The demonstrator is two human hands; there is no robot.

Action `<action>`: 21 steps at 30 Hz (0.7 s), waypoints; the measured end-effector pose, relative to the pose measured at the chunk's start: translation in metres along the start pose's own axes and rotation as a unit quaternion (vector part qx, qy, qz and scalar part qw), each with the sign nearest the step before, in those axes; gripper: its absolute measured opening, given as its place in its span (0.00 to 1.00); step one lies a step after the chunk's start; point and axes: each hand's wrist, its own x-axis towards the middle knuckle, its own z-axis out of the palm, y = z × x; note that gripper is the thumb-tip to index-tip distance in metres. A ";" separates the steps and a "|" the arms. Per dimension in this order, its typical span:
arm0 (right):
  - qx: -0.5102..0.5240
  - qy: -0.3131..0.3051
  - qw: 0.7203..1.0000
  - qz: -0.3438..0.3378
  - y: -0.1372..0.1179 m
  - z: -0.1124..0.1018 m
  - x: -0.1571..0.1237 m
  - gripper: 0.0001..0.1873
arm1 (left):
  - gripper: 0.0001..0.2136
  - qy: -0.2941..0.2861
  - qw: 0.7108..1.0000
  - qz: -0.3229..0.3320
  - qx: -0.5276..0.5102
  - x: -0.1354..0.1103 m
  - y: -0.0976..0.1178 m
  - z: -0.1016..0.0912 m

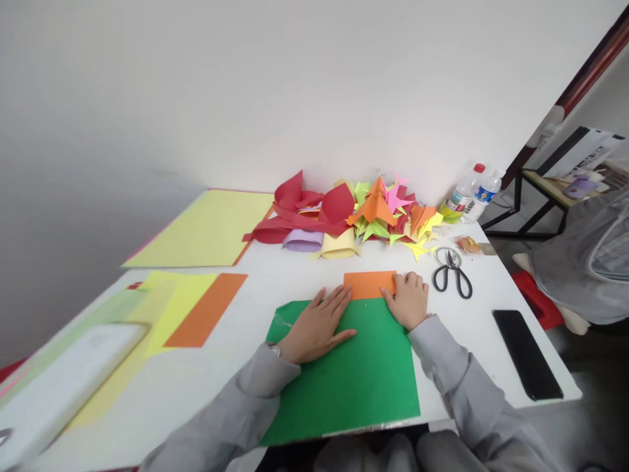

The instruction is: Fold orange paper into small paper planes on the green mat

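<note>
A small orange sheet of paper [368, 286] lies across the top edge of a green sheet [351, 380] in front of me. My left hand [317, 331] rests flat on the green sheet, its fingers stretched out and the fingertips touching the orange paper's left end. At the right end, my right hand [410, 298] grips the orange paper, thumb on top and the other fingers bent at its edge. Black-handled scissors [451, 275] lie to the right of that hand.
Folded paper shapes [376, 206] and red paper loops [304, 210] are heaped along the wall. Two plastic bottles [469, 196] stand at the back right, and a phone [527, 354] lies near the right edge. Yellow sheets [206, 229] and an orange strip [206, 310] are on the left.
</note>
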 end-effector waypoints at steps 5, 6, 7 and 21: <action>0.003 0.002 1.000 0.003 0.000 0.003 0.000 0.27 | 0.31 0.027 0.999 -0.023 0.025 -0.001 -0.003 -0.012; 0.003 0.004 1.000 0.003 -0.001 0.003 0.000 0.26 | 0.29 0.038 0.998 -0.033 0.032 0.003 -0.003 -0.014; 0.002 0.005 1.000 0.002 -0.001 0.003 0.000 0.26 | 0.28 0.051 0.997 -0.044 0.039 0.008 -0.003 -0.017; 0.012 0.041 0.999 -0.033 0.000 0.000 -0.002 0.28 | 0.12 0.102 0.989 0.105 0.009 0.056 -0.006 0.002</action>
